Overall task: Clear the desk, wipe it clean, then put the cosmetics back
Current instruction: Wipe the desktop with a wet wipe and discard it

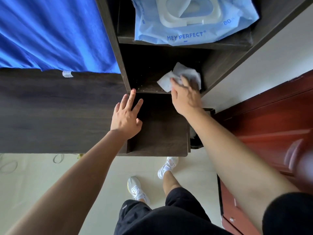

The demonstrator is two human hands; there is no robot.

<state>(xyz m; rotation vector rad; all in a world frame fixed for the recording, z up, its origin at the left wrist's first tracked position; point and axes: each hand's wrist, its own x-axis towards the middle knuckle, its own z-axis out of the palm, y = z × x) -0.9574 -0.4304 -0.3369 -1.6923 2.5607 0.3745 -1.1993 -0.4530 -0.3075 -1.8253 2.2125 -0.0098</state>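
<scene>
A white wet wipe [169, 80] lies on the dark wooden shelf [145, 72] above the desk. My right hand [185, 95] presses flat on the wipe at the shelf's right end, fingers spread over it. My left hand [127, 114] rests with straight fingers on the dark wooden desk [50, 112], fingertips near the shelf's front edge. No cosmetics are in view.
A light blue pack of wet wipes [191, 28] lies on the shelf above. A blue cloth [54, 31] hangs at the left over the desk's back. A red-brown wooden door [271, 126] stands at the right. A bin with white waste [194, 138] sits beside the desk.
</scene>
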